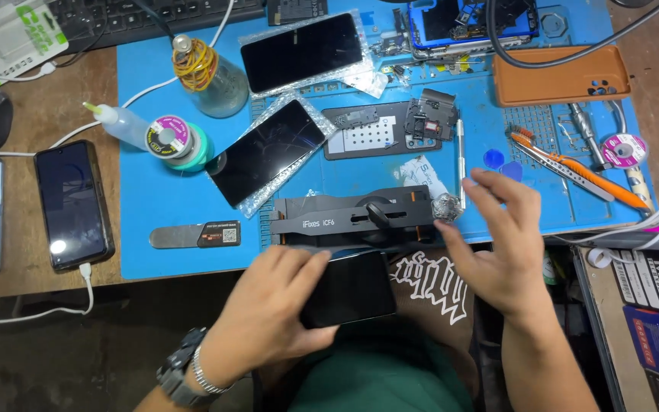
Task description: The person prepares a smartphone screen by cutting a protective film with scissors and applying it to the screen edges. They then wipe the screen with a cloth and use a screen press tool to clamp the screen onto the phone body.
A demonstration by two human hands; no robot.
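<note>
Left hand point(272, 305) fingers clamped on a dark phone point(352, 290), thumb on top, phone sticking out past fingertips toward the lap. Right hand point(501, 252) fingers spread apart, holding nothing, hovering just beside black clamp tool point(345, 217) on blue mat point(154, 229).

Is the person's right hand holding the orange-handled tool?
No, the right hand hovers open near the black clamp, while the orange-handled tool lies apart on the blue mat.
</note>
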